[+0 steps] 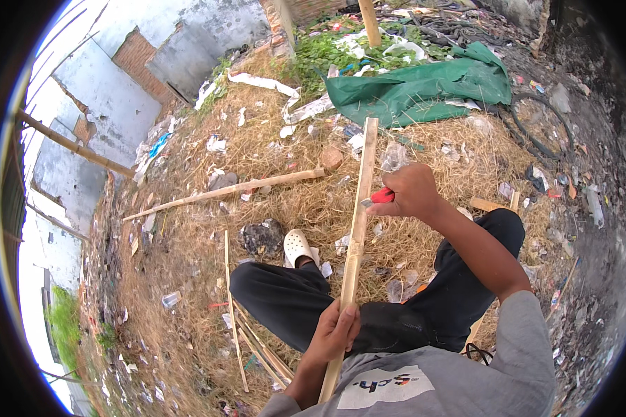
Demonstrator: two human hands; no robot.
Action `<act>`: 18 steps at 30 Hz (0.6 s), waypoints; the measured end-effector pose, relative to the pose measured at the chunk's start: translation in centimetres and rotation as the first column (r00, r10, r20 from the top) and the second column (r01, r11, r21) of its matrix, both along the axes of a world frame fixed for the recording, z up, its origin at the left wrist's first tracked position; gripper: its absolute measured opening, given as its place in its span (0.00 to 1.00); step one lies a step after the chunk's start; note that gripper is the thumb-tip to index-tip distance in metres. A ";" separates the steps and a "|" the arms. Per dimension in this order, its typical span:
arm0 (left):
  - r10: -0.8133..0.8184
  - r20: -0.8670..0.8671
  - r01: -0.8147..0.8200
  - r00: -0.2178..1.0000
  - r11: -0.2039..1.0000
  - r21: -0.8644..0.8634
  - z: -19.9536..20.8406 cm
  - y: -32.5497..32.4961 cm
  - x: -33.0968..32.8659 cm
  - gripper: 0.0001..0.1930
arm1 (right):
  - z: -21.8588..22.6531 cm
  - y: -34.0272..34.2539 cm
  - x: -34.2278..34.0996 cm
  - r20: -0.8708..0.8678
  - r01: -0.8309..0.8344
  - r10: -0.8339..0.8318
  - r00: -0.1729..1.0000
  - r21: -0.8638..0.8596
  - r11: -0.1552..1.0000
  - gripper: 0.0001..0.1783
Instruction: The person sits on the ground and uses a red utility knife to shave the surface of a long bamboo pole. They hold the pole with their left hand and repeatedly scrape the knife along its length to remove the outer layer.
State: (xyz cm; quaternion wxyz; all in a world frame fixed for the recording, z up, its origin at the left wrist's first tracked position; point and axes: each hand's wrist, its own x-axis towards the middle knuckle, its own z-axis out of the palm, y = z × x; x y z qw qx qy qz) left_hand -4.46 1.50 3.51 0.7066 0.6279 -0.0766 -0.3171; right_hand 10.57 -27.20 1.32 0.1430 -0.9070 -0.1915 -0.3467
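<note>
I see a long pale bamboo slat [358, 229] running from lap out over the ground. Left hand [335, 332] clamped on its near end; right hand [412, 191] clamped on a red-handled knife [377, 197] w/ blade at the slat's edge. Ground [188, 278]: dry straw, litter, green tarp [424, 87]; broken walls [111, 97] behind.

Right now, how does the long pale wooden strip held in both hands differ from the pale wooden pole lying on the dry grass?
The held wooden strip runs lengthwise away from the person, gripped low by the left hand, with the right hand pressing a red-handled tool against it. The wooden pole lies crosswise on the grass, untouched and looking rounder. Both are long, pale and bare.
</note>
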 end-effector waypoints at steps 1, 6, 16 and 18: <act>0.001 0.001 -0.001 1.000 1.000 -0.011 0.0 0.0 0.0 0.12 | 0.0 0.0 0.2 0.015 0.000 0.001 1.000 -0.005 1.000 0.40; 0.001 0.013 -0.001 1.000 1.000 -0.018 -0.3 0.2 0.2 0.12 | -0.4 0.0 0.8 0.009 0.005 -0.005 1.000 -0.021 1.000 0.41; -0.174 -0.144 0.168 0.974 0.984 -0.053 0.1 1.3 -3.8 0.15 | 0.7 -8.0 5.0 -0.414 0.605 -0.502 0.760 0.167 0.778 0.42; -0.200 -0.114 0.196 0.973 0.979 -0.046 0.2 1.1 -4.2 0.14 | 0.3 -10.7 5.5 -0.575 0.722 -0.484 0.659 0.305 0.621 0.45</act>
